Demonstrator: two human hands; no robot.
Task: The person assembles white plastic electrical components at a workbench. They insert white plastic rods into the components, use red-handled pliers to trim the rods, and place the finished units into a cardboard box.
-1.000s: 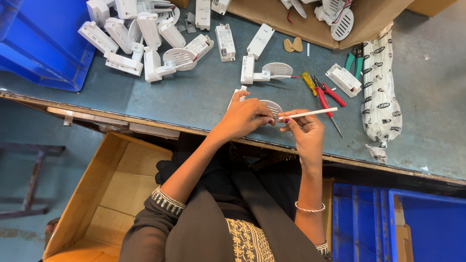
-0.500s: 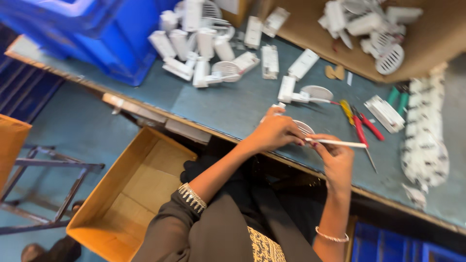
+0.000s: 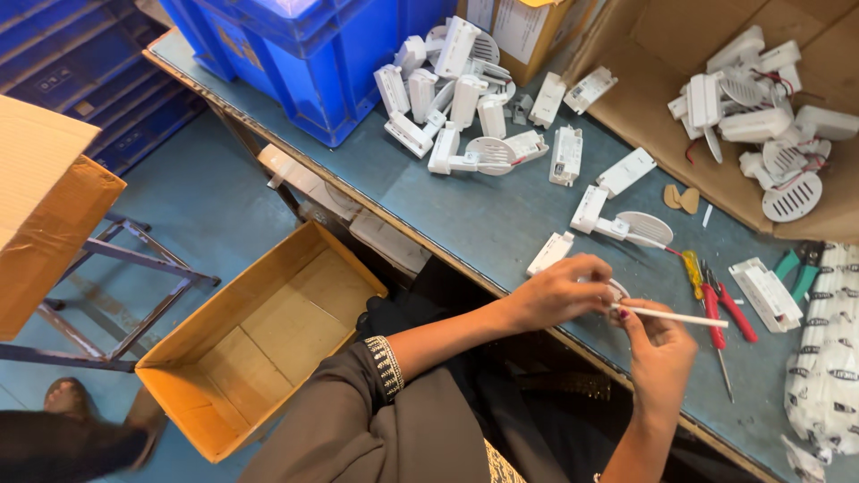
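Head view: I look down on my two hands at the near edge of a grey-blue metal workbench point(image 3: 465, 215).
Step in hand: by my judgement I am working on one small round white slotted plastic light fitting point(image 3: 616, 291) with a thin white plastic stick point(image 3: 676, 317), its tip set at the fitting's edge.
Left hand: my left hand point(image 3: 559, 291) is curled over the fitting, fingers closed round it, holding it just above the bench edge.
Right hand: my right hand point(image 3: 658, 344) pinches the stick between thumb and fingers, closed tight on its near end; the far end points right.
Where the fitting is: between my two hands, mostly hidden by the left; only a sliver of its rim shows.
Next move, as I judge it: a steady left grip while the stick tip presses or levers at the rim; a slip would send the tip off the edge.
Near my hands: a white rectangular plastic driver box point(image 3: 550, 253) just left of them; red-handled pliers point(image 3: 725, 309) and a yellow-handled screwdriver point(image 3: 693, 268) just right.
Farther off: a heap of white fittings point(image 3: 447, 98) by a blue plastic crate point(image 3: 295, 63).
Below the bench: an open brown cardboard box point(image 3: 255, 335) on the floor.
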